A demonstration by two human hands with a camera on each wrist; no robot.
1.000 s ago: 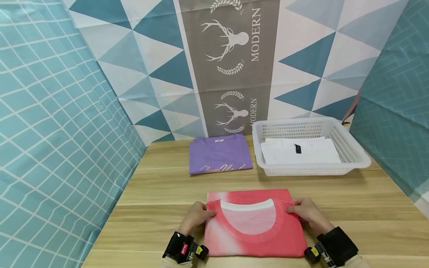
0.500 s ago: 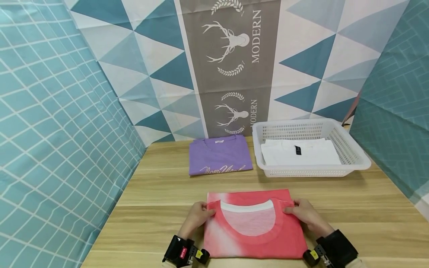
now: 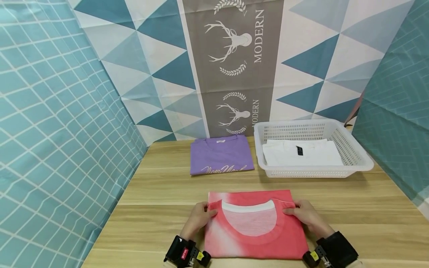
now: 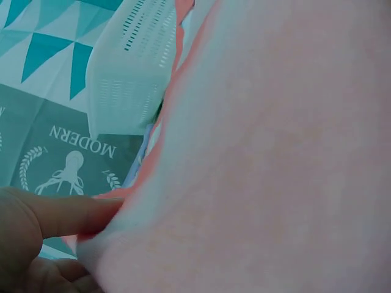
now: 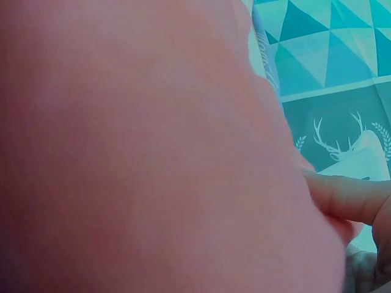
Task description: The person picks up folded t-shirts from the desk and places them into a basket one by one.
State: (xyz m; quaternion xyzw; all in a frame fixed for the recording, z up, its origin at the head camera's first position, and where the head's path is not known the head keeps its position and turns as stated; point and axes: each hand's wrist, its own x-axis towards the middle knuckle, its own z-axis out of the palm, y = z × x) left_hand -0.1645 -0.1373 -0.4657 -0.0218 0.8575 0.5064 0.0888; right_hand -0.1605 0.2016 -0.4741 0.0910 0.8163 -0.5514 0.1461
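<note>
A folded red-and-white T-shirt (image 3: 254, 245) lies at the front of the table, its white-banded neckline facing up. My left hand (image 3: 199, 217) pinches its left edge beside the collar, thumb on top. On the opposite edge my right hand (image 3: 306, 215) pinches the cloth the same way, thumb over the fabric and the other fingers partly hidden. In the left wrist view the pale side of the T-shirt (image 4: 263, 146) fills most of the picture, with the thumb (image 4: 79, 213) pressed on its edge. The right wrist view shows the red side of the T-shirt (image 5: 153, 146) and the right thumb (image 5: 348, 195).
Behind, a folded purple T-shirt (image 3: 221, 154) with script lettering lies on the wooden table (image 3: 151, 223). To its right stands a white plastic basket (image 3: 308, 173) with a folded white shirt (image 3: 301, 157) inside. Patterned cloth (image 3: 234, 74) hangs at the back; blue-green sheets flank both sides.
Both hands keep their pinch on the red-and-white T-shirt, which stays in place. The right thumb has slid slightly inward, and the head view has shifted a little.
</note>
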